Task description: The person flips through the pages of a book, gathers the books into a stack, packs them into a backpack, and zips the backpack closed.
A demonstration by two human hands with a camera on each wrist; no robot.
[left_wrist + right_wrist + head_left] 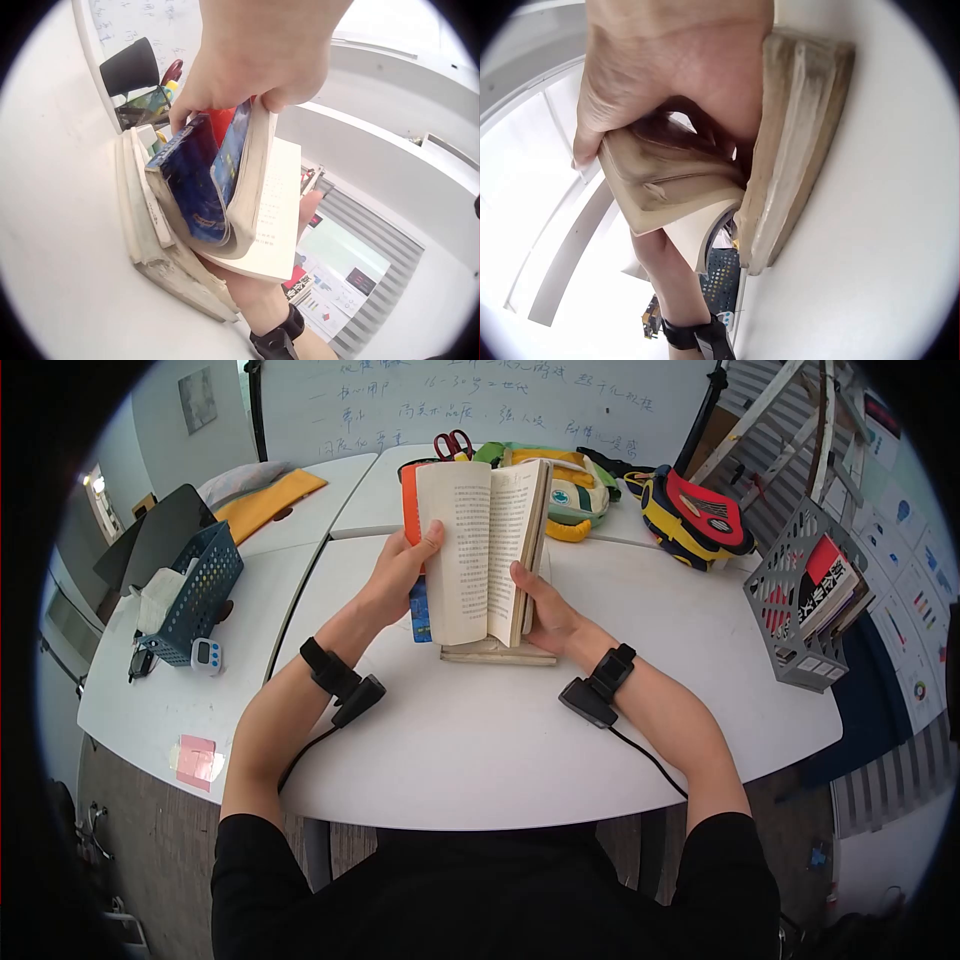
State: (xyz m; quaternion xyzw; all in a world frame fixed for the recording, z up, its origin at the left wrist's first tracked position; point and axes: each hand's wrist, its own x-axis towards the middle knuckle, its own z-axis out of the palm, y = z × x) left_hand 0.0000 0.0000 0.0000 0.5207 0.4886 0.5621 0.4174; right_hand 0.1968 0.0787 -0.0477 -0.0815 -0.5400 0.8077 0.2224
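Observation:
An open paperback book (460, 560) with printed text is held up in front of the person, tilted toward them. At its left side the left hand (400, 572) grips the pages and cover, thumb over the page. The right hand (550, 610) holds the thicker right side, its thumb on the page edge and its fingers behind. In the left wrist view, a blue cover (196, 180) with a red area folds back under the left hand. Beneath the book lies a small stack of worn books (795, 150) on the table, close to the right hand.
Behind the book are red-handled scissors (453, 444), a green and yellow bag (575, 490) and a red, yellow and black bag (695, 515). A grey book holder (800, 650) stands right; a teal basket (205, 595) and small white timer (206, 655) sit left.

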